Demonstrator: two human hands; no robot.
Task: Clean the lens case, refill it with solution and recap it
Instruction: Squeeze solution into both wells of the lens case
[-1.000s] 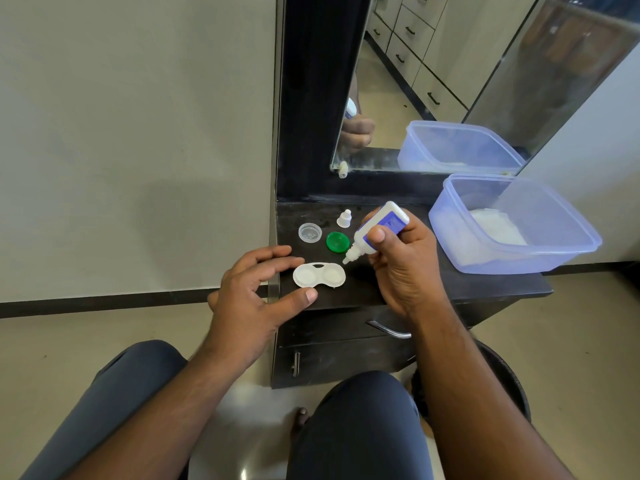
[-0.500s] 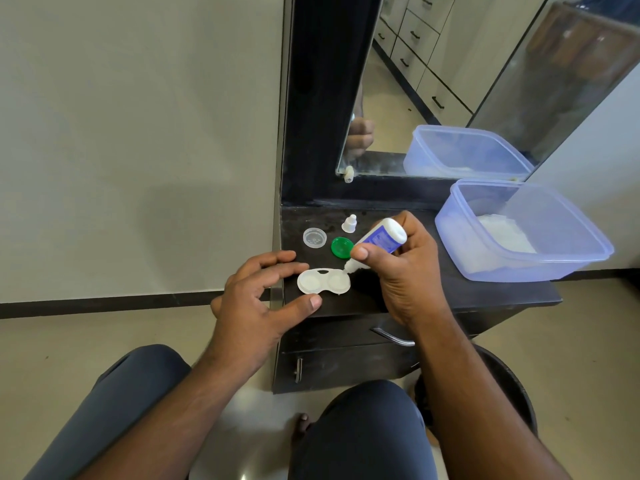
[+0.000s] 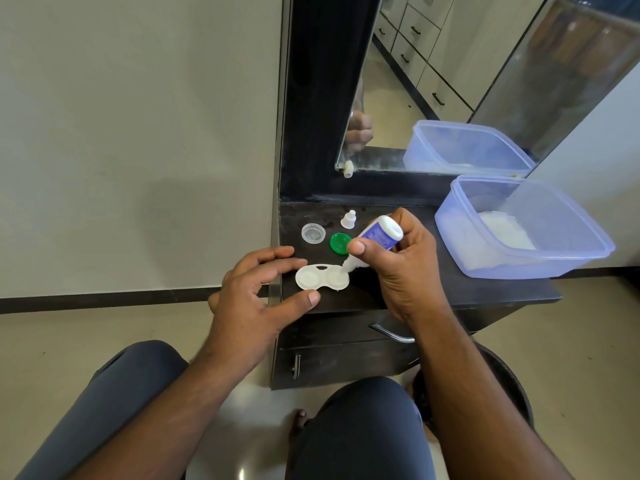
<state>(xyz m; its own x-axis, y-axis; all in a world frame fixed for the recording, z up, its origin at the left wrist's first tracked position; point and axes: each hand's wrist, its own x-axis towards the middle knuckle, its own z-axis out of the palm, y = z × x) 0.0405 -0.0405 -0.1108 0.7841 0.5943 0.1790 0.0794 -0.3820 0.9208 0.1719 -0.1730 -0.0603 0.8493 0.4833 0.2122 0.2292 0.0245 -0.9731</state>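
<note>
The right hand (image 3: 398,268) grips the solution bottle (image 3: 375,239), its nozzle now lowered into the lens case (image 3: 322,277)'s right well. The left hand (image 3: 256,292) stays relaxed, fingertips framing the case.

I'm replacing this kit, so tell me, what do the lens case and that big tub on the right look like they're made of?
Lens case: seemingly matte, milky white moulded plastic; its two wells look slightly translucent. Tub: apparently thin, glossy, blue-tinted translucent plastic; the white contents show through its wall, and its rim catches highlights.

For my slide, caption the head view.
Right hand tips solution bottle into lens case steadied by left hand.
</note>
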